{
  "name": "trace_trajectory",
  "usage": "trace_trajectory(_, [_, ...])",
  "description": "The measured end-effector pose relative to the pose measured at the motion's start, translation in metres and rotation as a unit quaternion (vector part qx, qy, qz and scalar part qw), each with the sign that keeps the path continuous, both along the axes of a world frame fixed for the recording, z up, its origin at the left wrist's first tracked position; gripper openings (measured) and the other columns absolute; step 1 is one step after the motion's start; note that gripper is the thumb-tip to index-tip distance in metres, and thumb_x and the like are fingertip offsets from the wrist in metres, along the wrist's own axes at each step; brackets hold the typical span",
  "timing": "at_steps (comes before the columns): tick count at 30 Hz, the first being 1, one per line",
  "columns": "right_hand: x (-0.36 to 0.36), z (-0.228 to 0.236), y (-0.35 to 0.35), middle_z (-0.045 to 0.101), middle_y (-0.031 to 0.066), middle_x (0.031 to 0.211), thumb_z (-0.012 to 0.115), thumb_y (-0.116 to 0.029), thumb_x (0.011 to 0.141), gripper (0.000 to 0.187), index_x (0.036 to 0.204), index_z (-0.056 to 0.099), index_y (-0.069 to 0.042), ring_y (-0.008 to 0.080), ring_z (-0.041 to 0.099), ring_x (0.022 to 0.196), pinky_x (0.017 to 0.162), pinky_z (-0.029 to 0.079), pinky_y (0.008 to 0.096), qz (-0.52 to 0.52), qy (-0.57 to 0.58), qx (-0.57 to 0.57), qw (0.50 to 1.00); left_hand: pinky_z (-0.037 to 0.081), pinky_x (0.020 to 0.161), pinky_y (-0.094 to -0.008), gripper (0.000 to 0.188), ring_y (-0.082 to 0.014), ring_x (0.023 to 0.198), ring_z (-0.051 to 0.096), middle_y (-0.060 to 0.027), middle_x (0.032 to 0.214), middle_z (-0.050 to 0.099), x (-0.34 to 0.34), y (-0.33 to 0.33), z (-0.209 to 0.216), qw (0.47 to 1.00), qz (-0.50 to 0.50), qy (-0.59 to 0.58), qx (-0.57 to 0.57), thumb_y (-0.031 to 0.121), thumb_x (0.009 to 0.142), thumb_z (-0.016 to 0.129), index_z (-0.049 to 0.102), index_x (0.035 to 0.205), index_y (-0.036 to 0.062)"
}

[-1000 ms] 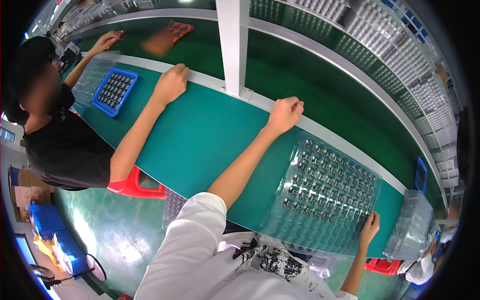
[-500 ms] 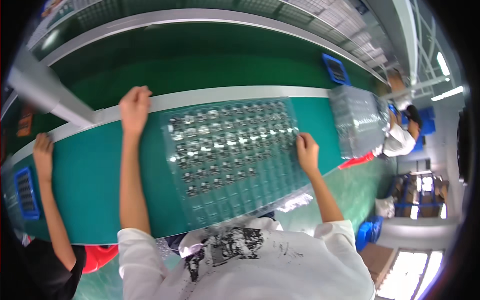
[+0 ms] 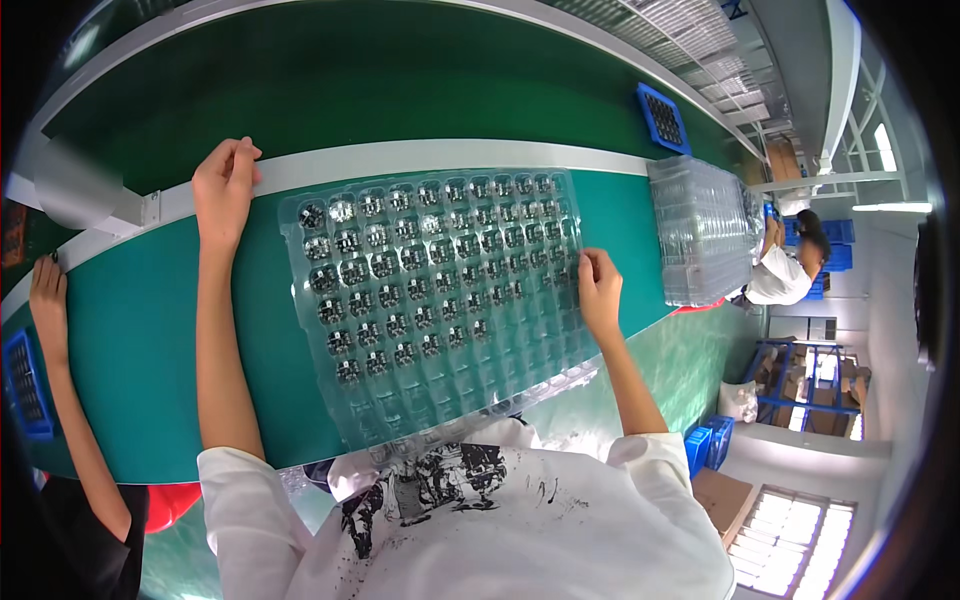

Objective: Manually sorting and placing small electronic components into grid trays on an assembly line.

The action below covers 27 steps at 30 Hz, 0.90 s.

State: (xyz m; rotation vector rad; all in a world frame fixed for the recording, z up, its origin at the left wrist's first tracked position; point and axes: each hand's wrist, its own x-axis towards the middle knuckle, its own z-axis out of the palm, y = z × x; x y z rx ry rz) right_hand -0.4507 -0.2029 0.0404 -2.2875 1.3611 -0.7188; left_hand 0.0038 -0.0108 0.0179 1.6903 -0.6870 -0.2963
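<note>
A clear plastic blister tray (image 3: 480, 375) lies on the green bench in front of me. Small dark metallic parts (image 3: 390, 263) fill its upper rows, while pockets at the lower right hold none. My right hand (image 3: 600, 295) is closed at the tray's right edge, its fingertips pinching there. Beyond the tray's left side, my left hand (image 3: 224, 188) is over the white rail (image 3: 400, 158) with its fingers curled together. Whether anything small sits inside that hand is hidden.
A stack of clear trays (image 3: 703, 230) stands at the bench's right end. Behind the rail lies a blue tray (image 3: 662, 118) of dark parts. At left are a co-worker's hand (image 3: 48, 300) and another blue tray (image 3: 27, 383). Another person (image 3: 790, 270) is far right.
The whole view has shifted slightly, so the bench, tray and hands appear further left and higher. Both hands stay closed, my left one over the rail, my right one by the tray's edge.
</note>
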Motion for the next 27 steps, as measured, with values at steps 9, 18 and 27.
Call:
trace_trajectory(9, [-0.0024,-0.0026,-0.0031,0.067,0.0138,0.081,0.058,-0.013,0.094,0.019,0.1,0.064,0.004,0.019,0.061,0.066,0.062,0.049,0.0327,-0.005,0.002,0.022,1.0,0.034,0.049,-0.0235,0.03,-0.0058,0.054,0.043,-0.0001,0.061,0.052,-0.0006,-0.0008,0.0012,1.0,-0.004,0.007,-0.001,0.023,0.099,0.054,0.063,0.085,-0.0011])
trace_trajectory(18, [-0.0029,-0.0062,-0.0038,0.059,0.004,0.071,0.057,-0.014,0.097,0.018,0.101,0.063,0.003,0.0074,0.048,0.062,0.054,0.039,0.0268,0.013,-0.015,-0.003,1.0,0.034,0.05,-0.0227,0.028,-0.0059,0.055,0.042,0.001,0.064,0.051,-0.0015,-0.0005,0.0031,1.0,-0.004,0.009,0.015,0.022,0.099,0.053,0.063,0.086,-0.0002])
trace_trajectory(27, [-0.0018,-0.0044,-0.0029,0.065,0.0122,0.079,0.058,-0.013,0.093,0.017,0.098,0.063,0.003,0.018,0.058,0.063,0.06,0.047,0.0325,-0.007,0.001,0.011,1.0,0.032,0.049,-0.0219,0.027,-0.0048,0.054,0.04,0.0021,0.063,0.049,-0.0019,-0.0008,0.0011,1.0,-0.001,0.018,0.01,0.022,0.1,0.053,0.063,0.085,0.0005])
